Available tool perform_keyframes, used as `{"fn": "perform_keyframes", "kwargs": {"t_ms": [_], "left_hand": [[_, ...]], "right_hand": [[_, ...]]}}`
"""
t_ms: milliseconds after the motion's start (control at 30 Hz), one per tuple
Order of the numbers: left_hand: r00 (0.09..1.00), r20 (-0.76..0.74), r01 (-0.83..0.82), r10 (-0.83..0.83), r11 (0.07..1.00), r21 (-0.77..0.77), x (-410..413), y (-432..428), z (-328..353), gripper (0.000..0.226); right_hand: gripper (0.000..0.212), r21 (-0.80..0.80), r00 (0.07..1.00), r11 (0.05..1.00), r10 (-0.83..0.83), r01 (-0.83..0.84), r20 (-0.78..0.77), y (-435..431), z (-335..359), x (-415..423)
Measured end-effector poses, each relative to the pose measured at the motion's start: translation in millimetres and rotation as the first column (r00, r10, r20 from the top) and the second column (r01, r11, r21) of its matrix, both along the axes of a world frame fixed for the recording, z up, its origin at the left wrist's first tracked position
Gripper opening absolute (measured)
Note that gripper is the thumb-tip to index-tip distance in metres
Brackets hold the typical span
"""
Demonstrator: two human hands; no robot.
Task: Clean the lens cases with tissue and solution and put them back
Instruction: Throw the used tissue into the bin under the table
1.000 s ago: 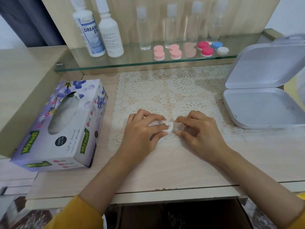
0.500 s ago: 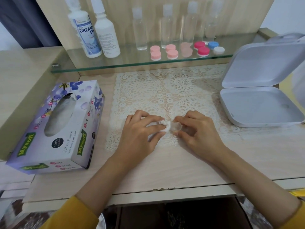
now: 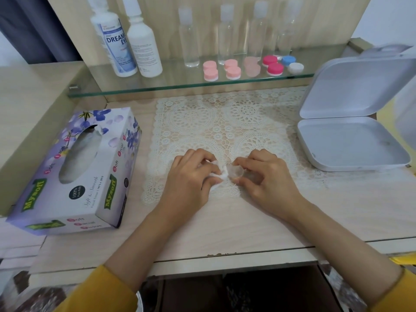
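My left hand (image 3: 191, 179) pinches a crumpled white tissue (image 3: 219, 175) over the lace mat (image 3: 225, 122). The tissue touches a clear lens case (image 3: 235, 171), which my right hand (image 3: 265, 176) grips between thumb and fingers; most of the case is hidden by those fingers. On the glass shelf (image 3: 180, 86) stand two white solution bottles (image 3: 130, 41) and several pink, red, blue and white lens cases (image 3: 233, 72).
A floral tissue box (image 3: 76, 172) lies at the left. An open white hinged box (image 3: 353, 145) sits at the right. Several clear bottles (image 3: 225, 34) stand at the back of the shelf. The table's front edge (image 3: 225, 255) runs below my wrists.
Both hands stay at the same spot on the mat. The fingers shift slightly as the tissue rubs against the clear case.
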State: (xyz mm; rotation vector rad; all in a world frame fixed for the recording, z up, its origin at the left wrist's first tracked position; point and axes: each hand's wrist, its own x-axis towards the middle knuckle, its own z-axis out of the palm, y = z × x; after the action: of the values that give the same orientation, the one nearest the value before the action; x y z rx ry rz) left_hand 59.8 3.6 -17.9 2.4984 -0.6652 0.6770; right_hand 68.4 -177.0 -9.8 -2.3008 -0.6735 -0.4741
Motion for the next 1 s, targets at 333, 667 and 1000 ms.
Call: {"fn": "perform_keyframes", "kwargs": {"t_ms": [333, 667, 1000], "left_hand": [[0.999, -0.022, -0.032, 0.026, 0.933, -0.358, -7, 1, 12, 0.016], [0.880, -0.460, -0.150, -0.120, 0.847, -0.509, -17, -7, 42, 0.011], [0.719, -0.624, -0.278, -0.306, 0.696, -0.662, -22, -1, 53, 0.017]], "right_hand": [[0.024, 0.057, 0.999, 0.997, -0.048, 0.049, -0.016, 1, -2, -1], [0.025, 0.088, 0.998, 0.994, -0.059, 0.058, 0.004, 4, 6, -4], [0.028, 0.331, 0.982, 0.935, 0.164, -0.124, -0.095, 0, 21, -15]]}}
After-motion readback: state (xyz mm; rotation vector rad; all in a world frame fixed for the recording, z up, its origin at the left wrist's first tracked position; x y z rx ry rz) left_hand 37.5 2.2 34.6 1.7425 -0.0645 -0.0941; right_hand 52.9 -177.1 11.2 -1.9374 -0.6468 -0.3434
